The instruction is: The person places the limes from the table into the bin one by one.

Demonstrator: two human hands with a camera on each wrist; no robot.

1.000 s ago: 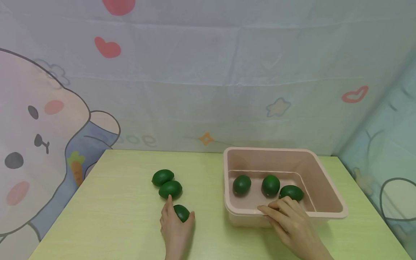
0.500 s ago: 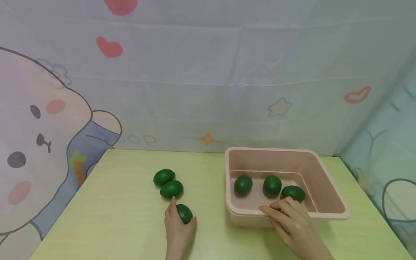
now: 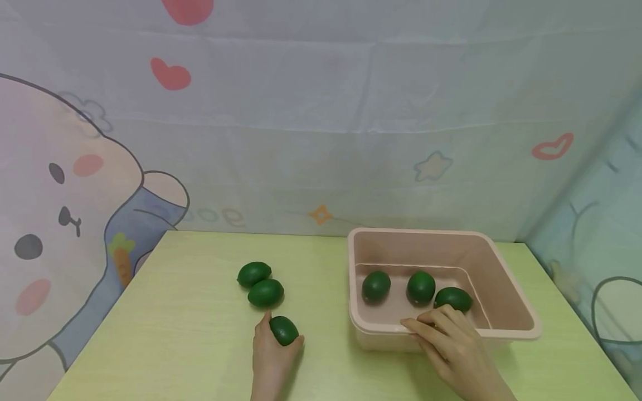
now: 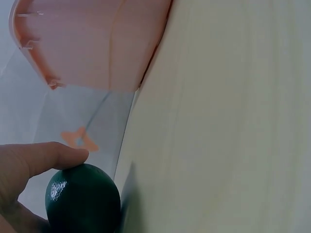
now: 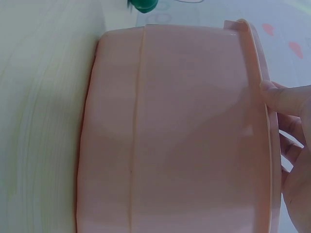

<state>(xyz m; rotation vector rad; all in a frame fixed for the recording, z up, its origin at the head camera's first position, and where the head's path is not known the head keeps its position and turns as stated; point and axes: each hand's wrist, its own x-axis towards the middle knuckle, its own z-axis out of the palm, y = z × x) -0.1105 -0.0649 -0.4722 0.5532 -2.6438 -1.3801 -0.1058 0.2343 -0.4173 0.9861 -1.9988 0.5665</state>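
A green fruit (image 3: 283, 331) is being held in the left hand (image 3: 273, 353), near the front of the pale yellow-green table (image 3: 200, 334) and left of the pink bin (image 3: 378, 341). It is being clasped between the thumb and the fingers, which are being curled round its far side; whether it is being lifted clear of the tabletop cannot be told. The front rim (image 3: 371, 326) of the bin is being pinched by the right hand (image 3: 453, 345), the thumb being laid on the outside and the fingers being hooked over the edge. The two hands are being held well apart. Just beyond the left fingertips, a nearer loose fruit (image 3: 266, 293) is being touched by a farther loose fruit (image 3: 254, 274). Three more green fruits (image 3: 421, 287) are being enclosed by the bin's walls, the rightmost being partly covered by the right hand.
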